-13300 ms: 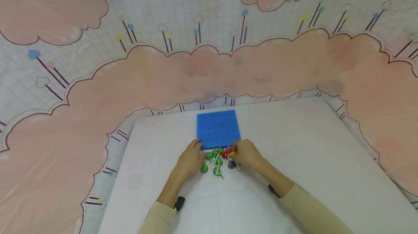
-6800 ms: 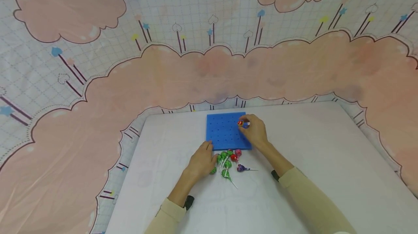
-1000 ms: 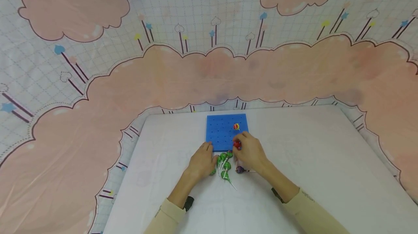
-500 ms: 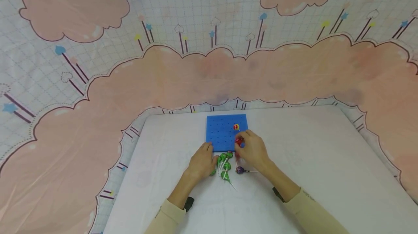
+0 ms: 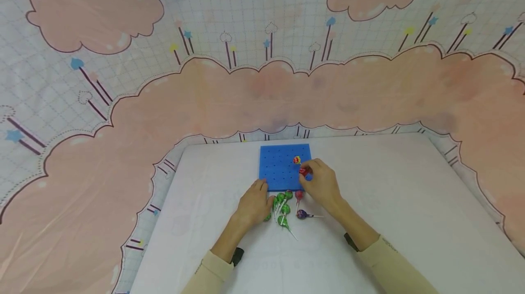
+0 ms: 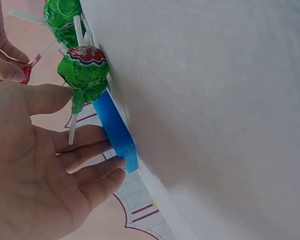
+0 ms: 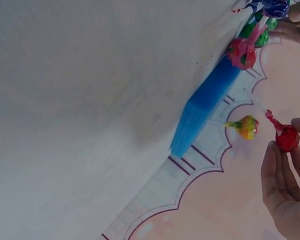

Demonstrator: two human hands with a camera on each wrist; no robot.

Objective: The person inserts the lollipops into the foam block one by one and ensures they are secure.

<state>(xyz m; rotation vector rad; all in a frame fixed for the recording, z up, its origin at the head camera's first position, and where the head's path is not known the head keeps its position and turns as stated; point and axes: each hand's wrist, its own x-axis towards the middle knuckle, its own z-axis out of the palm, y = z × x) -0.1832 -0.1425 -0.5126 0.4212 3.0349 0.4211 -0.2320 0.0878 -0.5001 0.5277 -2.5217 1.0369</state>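
Note:
My right hand [image 5: 321, 187] pinches a red lollipop [image 7: 288, 138] by its candy head, above the right part of a blue board [image 5: 279, 162] with small holes; its stick points toward the board. A yellow lollipop [image 5: 296, 160] stands in the board with its stick down. My left hand [image 5: 253, 203] touches the board's near left corner with extended fingertips. Its thumb lies beside a green lollipop [image 6: 85, 75] in the left wrist view. Several green lollipops [image 5: 285, 209] lie in front of the board, with a pink lollipop [image 5: 299, 195] and a purple lollipop [image 5: 302, 214] to their right.
The board lies near the far edge of a white-covered table [image 5: 381, 184]. Behind it hangs a cloth [image 5: 262, 93] printed with pink clouds. A dark band [image 5: 237, 256] shows at the left wrist, below the sleeve.
The yellow lollipop went from the pile, through my right hand, into the board. My right hand then took the red lollipop and has moved it up and right over the board. The left hand stays.

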